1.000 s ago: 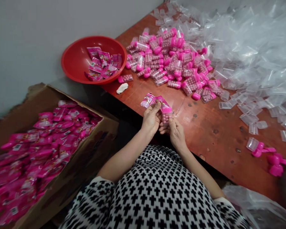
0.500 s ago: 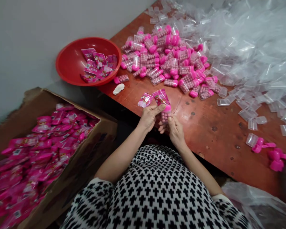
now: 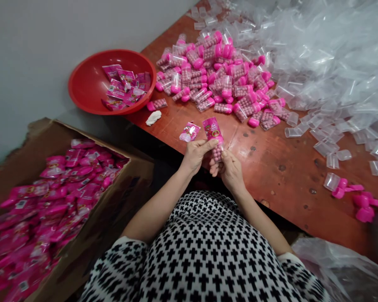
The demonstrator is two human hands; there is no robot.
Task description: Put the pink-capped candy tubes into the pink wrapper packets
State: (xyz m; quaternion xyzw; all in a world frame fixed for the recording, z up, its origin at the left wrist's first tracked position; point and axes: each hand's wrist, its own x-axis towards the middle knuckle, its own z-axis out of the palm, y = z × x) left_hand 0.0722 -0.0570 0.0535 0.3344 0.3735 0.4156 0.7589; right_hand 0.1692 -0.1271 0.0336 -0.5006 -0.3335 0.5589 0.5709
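Note:
Over the table's near edge, my left hand [image 3: 194, 157] pinches a printed pink packet [image 3: 210, 126] where it meets a small clear bottle [image 3: 217, 152]. The bottle holds round pink balls and points its pink end at the packet. My right hand [image 3: 232, 170] grips the bottle's lower end between thumb and fingers. Whether the bottle's top sits inside the packet or only against it, I cannot tell. Just left of the held packet, another pink packet [image 3: 189, 131] lies on the table.
Filled pink-capped bottles [image 3: 204, 77] are heaped ahead on the red-brown table [image 3: 264, 167]. Clear empty tubes [image 3: 334, 63] spread right, with pink scoop-like pieces [image 3: 363, 205] nearer. A red bowl [image 3: 82, 86] holds packets. At left stands a cardboard box [image 3: 113, 201] full of filled pink packets.
The view has shifted slightly. The held packet stands a little more upright, farther from the loose packet. Both hands keep their grip.

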